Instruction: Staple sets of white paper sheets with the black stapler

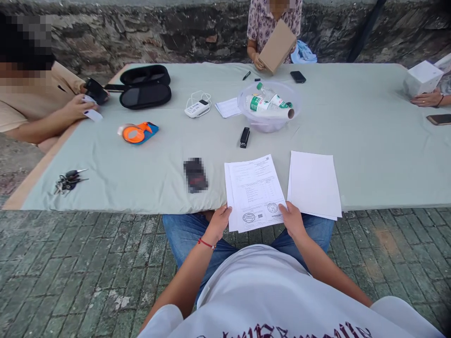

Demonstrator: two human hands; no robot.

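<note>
My left hand (219, 221) and my right hand (292, 218) each grip a lower side of some printed sheets of paper (257, 188) at the table's front edge. The sheets are slightly fanned, and the top one bears printed text and two round stamps. My thumbs lie on top; the other fingers are hidden underneath. Just right of them, a stack of blank white paper (313, 183) lies on the table, overhanging its edge. A black stapler (244, 137) lies beyond the sheets. To the left is a dark, blurred-out flat object (196, 175).
On the cloth-covered table (380, 169) are keys (69, 181), an orange-and-blue tape dispenser (138, 133), a black case (145, 89), a white corded device (197, 108) and a basin (269, 123) with bottles. One person across holds a cardboard box (277, 47); others sit at both ends.
</note>
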